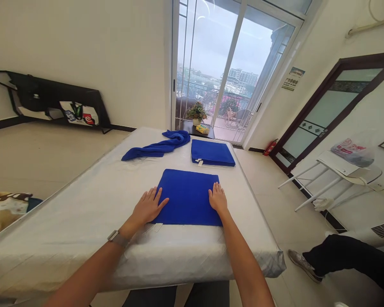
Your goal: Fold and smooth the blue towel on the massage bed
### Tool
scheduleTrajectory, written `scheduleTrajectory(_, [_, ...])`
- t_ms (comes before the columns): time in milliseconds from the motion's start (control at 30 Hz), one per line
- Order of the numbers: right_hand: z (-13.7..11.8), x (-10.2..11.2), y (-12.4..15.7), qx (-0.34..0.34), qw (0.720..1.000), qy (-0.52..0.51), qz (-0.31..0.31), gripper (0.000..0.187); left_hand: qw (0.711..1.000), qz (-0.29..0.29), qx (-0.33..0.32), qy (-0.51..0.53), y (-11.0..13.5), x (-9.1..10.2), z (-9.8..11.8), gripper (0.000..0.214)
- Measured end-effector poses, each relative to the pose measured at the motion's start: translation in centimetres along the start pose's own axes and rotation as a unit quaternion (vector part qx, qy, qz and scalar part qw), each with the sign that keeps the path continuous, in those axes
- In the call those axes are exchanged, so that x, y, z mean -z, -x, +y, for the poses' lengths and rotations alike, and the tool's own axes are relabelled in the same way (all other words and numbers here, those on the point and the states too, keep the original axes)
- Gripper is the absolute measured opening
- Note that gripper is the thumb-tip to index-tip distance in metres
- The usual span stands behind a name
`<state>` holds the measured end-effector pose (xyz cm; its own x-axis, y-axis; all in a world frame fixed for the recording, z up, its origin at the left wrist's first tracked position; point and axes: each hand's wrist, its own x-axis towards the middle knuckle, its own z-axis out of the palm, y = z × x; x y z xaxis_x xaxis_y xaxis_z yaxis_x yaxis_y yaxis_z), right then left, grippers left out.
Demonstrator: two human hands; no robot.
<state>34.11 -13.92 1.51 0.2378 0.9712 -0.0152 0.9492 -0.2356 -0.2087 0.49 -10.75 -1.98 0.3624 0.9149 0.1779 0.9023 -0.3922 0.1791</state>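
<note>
The left hand (147, 207) and the right hand (218, 199) lie open and flat on both sides of a folded blue towel (188, 196) on the white surface (77, 243). Another folded towel (213, 152) and a crumpled towel (156, 146) lie farther ahead.

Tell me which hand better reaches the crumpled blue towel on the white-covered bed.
Left, likely: the left hand rests on the edge of the folded blue towel, below the crumpled towel; the right hand is farther.

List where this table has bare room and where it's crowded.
Bare sheet lies left of the left hand and folded blue towel; a narrower strip right of the right hand. Crowded: the far end, a crumpled blue towel beside another folded one.
</note>
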Motion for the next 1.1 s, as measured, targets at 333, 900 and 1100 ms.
scheduleTrajectory(333, [0.4,-0.8,-0.1,0.009,1.0,0.008,0.022,0.064,0.979,0.027,-0.19,0.062,-8.2,-0.9,18.3,0.074])
scheduleTrajectory(900, [-0.1,0.3,-0.8,-0.01,0.999,0.033,-0.027,0.066,0.999,-0.022,0.036,0.001,-7.4,-0.8,0.3,0.09])
scheduleTrajectory(1100, [-0.7,2.2,-4.9,0.022,0.999,0.036,0.002,0.066,0.999,-0.026,0.038,-0.004,-7.4,-1.0,0.9,0.09])
